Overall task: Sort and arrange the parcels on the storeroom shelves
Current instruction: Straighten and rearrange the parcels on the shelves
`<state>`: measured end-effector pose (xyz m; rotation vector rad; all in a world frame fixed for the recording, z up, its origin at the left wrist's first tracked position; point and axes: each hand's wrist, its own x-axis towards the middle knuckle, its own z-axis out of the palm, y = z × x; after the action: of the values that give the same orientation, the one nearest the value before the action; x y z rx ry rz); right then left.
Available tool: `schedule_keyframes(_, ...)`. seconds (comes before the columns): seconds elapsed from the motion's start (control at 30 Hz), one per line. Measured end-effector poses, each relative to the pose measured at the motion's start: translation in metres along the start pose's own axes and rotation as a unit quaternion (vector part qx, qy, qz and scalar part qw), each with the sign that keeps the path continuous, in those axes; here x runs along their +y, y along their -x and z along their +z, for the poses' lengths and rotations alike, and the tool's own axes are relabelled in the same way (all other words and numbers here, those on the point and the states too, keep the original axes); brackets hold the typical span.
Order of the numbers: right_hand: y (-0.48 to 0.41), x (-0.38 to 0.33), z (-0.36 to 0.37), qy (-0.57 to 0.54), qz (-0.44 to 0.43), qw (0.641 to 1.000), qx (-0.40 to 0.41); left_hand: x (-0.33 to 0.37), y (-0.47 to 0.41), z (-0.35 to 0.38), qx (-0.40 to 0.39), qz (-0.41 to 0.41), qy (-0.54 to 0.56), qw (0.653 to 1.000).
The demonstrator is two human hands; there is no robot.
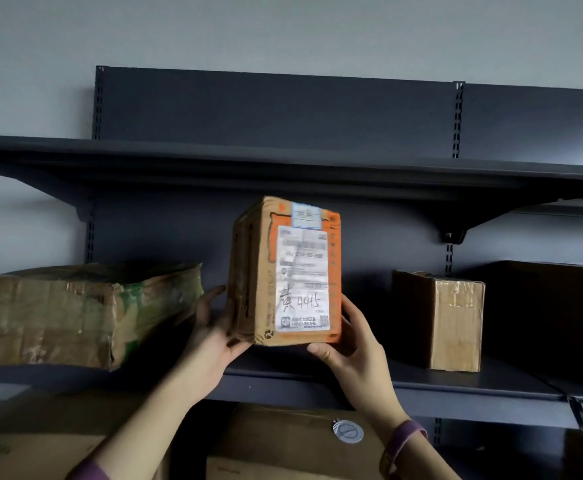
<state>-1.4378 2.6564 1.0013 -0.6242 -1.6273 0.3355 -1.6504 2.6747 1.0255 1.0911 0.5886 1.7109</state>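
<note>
Risk: tall parcel (285,271), held only at its base in the grip of left hand (214,327) and right hand (349,344), may topple off shelf (456,382).

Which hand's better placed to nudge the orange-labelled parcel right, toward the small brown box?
Left, probably. The left hand holds the left side of the parcel, so it can push; the right hand only cups its lower right corner.

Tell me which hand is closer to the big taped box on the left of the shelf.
Left. The left hand grips the orange-labelled parcel just beside the big taped box; the right hand holds the parcel's far side.
</note>
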Motion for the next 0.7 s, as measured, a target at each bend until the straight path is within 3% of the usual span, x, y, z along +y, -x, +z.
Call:
schedule_keyframes(0.13, 0.001, -0.002, 0.000, -0.012, -0.017, 1.000, -0.003, 0.004, -0.002, 0.010, 0.033, -0.020, -0.023, 0.999)
schedule_keyframes(0.3, 0.001, -0.004, 0.000, -0.007, -0.020, 1.000, -0.008, 0.006, 0.007, 0.003, -0.053, -0.008, -0.107, 0.993)
schedule_keyframes(0.4, 0.000, -0.006, 0.001, -0.008, -0.018, 1.000, -0.009, 0.009, 0.009, 0.006, -0.080, -0.027, -0.102, 0.991)
schedule_keyframes(0.7, 0.009, -0.021, -0.002, -0.054, -0.012, 0.998, -0.028, 0.011, 0.019, 0.027, -0.032, -0.038, -0.043, 0.998)
